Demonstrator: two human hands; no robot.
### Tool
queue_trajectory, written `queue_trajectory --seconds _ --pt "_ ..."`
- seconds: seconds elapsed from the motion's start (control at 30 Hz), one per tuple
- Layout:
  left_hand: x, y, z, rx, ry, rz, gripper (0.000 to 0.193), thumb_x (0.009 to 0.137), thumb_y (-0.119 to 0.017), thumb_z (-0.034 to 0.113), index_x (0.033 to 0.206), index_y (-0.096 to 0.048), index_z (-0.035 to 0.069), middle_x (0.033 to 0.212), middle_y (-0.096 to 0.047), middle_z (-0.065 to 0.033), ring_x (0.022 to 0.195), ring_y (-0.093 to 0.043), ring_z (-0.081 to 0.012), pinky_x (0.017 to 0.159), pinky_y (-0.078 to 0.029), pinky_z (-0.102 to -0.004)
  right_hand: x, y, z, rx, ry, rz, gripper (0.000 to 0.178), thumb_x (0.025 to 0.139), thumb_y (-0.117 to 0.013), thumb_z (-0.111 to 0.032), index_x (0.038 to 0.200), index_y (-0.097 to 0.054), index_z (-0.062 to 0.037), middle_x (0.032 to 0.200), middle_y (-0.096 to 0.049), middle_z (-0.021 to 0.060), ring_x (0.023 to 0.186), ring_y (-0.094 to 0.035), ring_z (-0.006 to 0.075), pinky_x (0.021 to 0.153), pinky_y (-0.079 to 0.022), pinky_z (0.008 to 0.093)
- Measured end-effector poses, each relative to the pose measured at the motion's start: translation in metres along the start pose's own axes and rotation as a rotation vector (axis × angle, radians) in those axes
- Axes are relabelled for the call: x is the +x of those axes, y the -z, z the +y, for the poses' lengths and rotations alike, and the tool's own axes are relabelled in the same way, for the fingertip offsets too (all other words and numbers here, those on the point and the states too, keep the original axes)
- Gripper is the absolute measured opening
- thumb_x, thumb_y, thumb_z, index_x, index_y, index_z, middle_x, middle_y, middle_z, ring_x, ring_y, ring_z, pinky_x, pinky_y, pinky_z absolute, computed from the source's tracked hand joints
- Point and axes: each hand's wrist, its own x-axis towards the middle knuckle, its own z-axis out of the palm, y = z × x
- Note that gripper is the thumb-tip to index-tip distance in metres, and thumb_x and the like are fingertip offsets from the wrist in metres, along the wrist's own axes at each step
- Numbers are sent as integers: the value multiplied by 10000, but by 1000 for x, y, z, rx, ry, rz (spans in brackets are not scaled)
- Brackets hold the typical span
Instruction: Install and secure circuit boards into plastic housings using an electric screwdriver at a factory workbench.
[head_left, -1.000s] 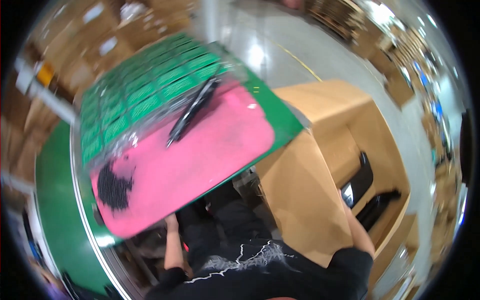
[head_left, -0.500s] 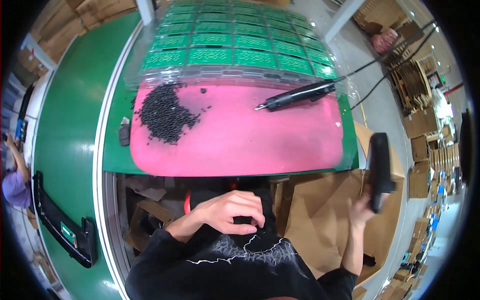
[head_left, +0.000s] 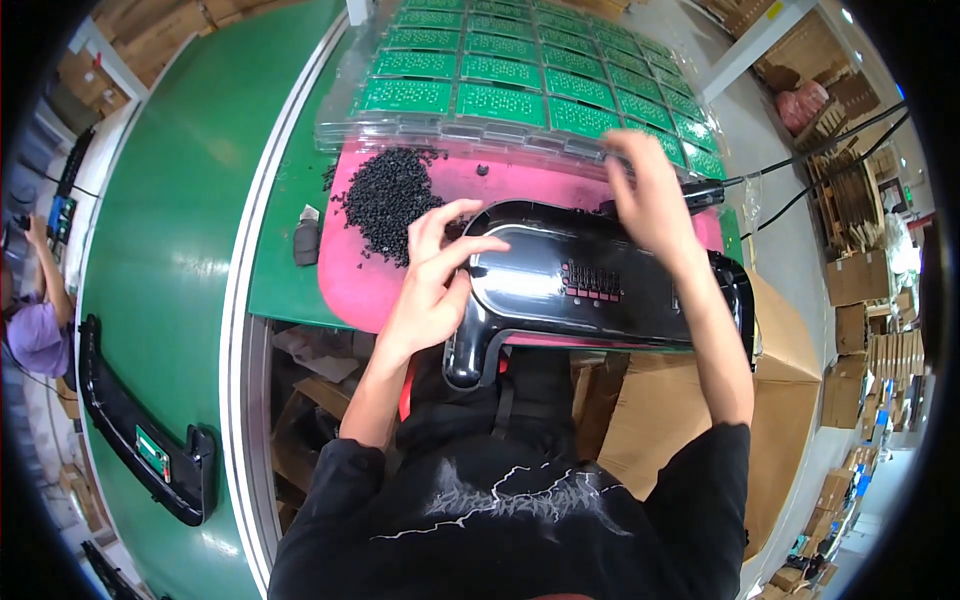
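Note:
A glossy black plastic housing with a cluster of small slots lies across the pink mat, its near side overhanging the table edge. My left hand is at its left end, fingers spread, the index finger over the top surface and the thumb along the edge. Above the far side of the housing, my right hand is raised with fingers apart and nothing visible in them. It is close to the clear trays of green circuit boards. Partly hidden by that hand is a black electric screwdriver.
A heap of small black parts lies on the mat's left. Left of it sits a small dark grey block. Another black housing lies on the green conveyor. A cardboard box stands below right. A person works far left.
The black housing has come from the right side onto the mat. My left hand has risen from my lap to its end; my right hand has moved up toward the trays.

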Motion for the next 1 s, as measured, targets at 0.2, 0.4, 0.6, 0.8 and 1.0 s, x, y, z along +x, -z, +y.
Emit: queue_trajectory --seconds 0.2,0.4,0.6,0.8,1.0 --pt "-8 -17 -10 -30 -100 352 313 588 -569 -125 790 -697 78 1016 -573 -58 1076 -460 -286 876 -415 -387 27 -44 96 -183 -180 -190 346 947 -499 -153 1285 -520 -82 1212 -577 166 1198 -490 318 1028 -345 501" --pt "-10 -18 -7 27 -112 311 243 598 -582 -96 741 -673 79 1016 -570 -46 1057 -454 -293 914 -383 -408 44 -39 95 -394 -110 -15 221 936 -505 -86 1113 -630 -125 1094 -563 87 1129 -485 279 996 -313 506" --pt "-4 -16 -4 63 -98 151 273 647 -534 -44 830 -673 102 1042 -540 -57 1056 -424 -278 930 -370 -395 28 -14 67 -417 -34 78 112 901 -580 -102 997 -637 -114 1052 -572 44 1092 -503 250 979 -321 478" --pt "13 1 20 14 -19 273 316 780 -726 107 1071 -619 47 1042 -636 -76 984 -570 -201 859 -466 -332 13 29 0 -408 262 358 146 807 -653 -83 937 -657 -150 957 -626 -39 961 -583 158 917 -310 372" --pt "45 5 57 -420 93 -123 577 802 -761 277 1256 -572 -26 1056 -668 -110 994 -629 -186 900 -494 -335 -32 48 -63 -385 573 483 320 601 -710 -61 911 -712 -142 951 -640 -46 883 -568 145 833 -326 318"
